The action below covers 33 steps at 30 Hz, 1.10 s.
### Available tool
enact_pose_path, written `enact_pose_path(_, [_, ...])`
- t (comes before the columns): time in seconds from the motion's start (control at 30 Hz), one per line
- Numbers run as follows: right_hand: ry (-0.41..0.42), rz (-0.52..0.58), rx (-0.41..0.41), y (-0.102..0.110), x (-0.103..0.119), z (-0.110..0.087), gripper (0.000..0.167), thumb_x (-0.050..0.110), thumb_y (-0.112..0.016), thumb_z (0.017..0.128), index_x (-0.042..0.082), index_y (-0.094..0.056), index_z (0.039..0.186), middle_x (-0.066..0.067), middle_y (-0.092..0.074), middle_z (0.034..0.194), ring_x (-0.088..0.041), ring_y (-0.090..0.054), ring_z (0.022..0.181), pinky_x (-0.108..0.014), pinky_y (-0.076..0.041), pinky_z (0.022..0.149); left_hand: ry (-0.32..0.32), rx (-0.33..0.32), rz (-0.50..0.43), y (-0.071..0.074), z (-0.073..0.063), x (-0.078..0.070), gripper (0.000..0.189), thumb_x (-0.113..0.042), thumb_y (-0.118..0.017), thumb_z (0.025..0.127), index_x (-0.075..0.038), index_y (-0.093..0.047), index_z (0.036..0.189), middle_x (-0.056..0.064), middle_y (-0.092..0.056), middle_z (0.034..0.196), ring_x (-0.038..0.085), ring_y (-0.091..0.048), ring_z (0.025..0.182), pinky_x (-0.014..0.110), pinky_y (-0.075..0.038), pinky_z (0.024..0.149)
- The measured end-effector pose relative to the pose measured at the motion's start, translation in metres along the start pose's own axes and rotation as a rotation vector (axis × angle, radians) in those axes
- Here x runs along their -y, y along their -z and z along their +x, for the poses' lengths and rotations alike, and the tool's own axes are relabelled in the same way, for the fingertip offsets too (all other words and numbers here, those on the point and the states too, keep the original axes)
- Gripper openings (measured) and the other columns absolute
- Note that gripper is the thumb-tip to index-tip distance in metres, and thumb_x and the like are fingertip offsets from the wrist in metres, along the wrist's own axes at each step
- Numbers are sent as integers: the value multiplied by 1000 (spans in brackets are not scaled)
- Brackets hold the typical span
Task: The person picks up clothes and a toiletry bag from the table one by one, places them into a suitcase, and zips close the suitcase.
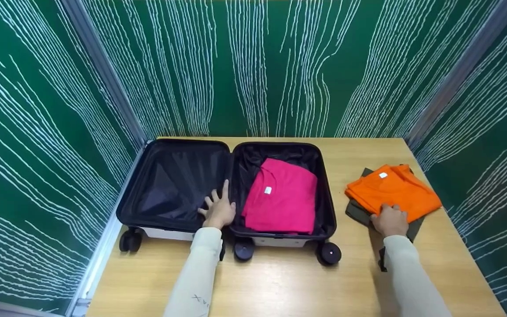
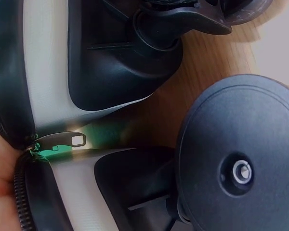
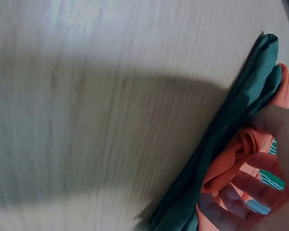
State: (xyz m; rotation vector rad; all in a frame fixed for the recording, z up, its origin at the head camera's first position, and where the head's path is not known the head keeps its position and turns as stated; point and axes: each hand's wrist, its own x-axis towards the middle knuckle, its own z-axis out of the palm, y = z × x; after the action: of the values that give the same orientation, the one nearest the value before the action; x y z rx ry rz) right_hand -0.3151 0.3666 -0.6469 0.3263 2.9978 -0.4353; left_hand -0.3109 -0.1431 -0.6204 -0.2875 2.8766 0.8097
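An open black-lined suitcase [image 1: 165,180] lies flat with its two halves side by side. In its right half rests a folded pink shirt [image 1: 291,198] with a small white label. My left hand [image 1: 219,211], fingers spread, rests at the left half's inner edge near the hinge; the left wrist view catches part of its palm [image 2: 2,192] beside the zip. On the right, my right hand [image 1: 391,221] pinches the near edge of a folded orange shirt [image 1: 396,189]. The fabric bunches between thumb and fingers [image 3: 260,187]. Beneath it lies a dark green folded garment [image 3: 221,130].
Black wheels [image 1: 329,253] stick out from the suitcase's near side. A zip pull [image 2: 62,140] hangs between the halves. Green panels with white wavy lines [image 1: 253,66] stand behind and at both sides of the wooden table [image 1: 280,281].
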Motion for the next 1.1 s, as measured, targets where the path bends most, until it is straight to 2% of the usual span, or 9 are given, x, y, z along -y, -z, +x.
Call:
enact_pose_path(0.13, [6,0,-20,-4,-1,1,44,17,-57,98,-11,-53,132,-41,-49,120,-62,-47,108,-70,-49,85,3,-3,-3,-1,1,1,79,-31,-55,103,-44,-6,164,22,-19,167,52,-14,152,85,-7,110])
enact_pose_path(0.27, [13,-9,-44,-9,-3,4,41,12,-59,97,-10,-54,132,-41,-50,119,-62,-49,107,-71,-50,84,11,8,1,-1,0,1,78,-33,-53,104,-44,-4,164,21,-18,168,52,-13,152,84,-6,111])
enact_pose_path(0.6, [9,-20,-95,-8,-4,5,36,6,-56,98,-9,-57,130,-39,-54,115,-60,-56,102,-70,-53,80,-13,-10,21,5,-12,-3,76,-32,-53,105,-39,-7,165,22,-22,166,52,-18,151,84,-12,111])
enact_pose_path(0.77, [-29,4,-102,-6,-7,2,37,4,-56,96,-6,-57,132,-38,-56,119,-59,-57,104,-70,-52,81,-9,-2,22,4,-8,-3,76,-33,-53,105,-40,-7,165,22,-21,166,52,-17,151,84,-11,111])
enact_pose_path(0.97, [-34,15,-144,-10,-5,1,32,9,-59,96,-4,-59,125,-36,-57,115,-61,-59,100,-70,-53,76,5,-17,8,0,0,0,78,-32,-56,103,-42,-9,164,22,-22,166,54,-16,151,85,-9,110])
enact_pose_path(1.1, [-48,12,-163,-13,-4,3,28,7,-55,99,-4,-59,124,-35,-57,113,-60,-59,98,-70,-53,76,4,-16,8,0,0,0,78,-32,-56,103,-43,-8,164,22,-21,167,53,-16,151,85,-9,110])
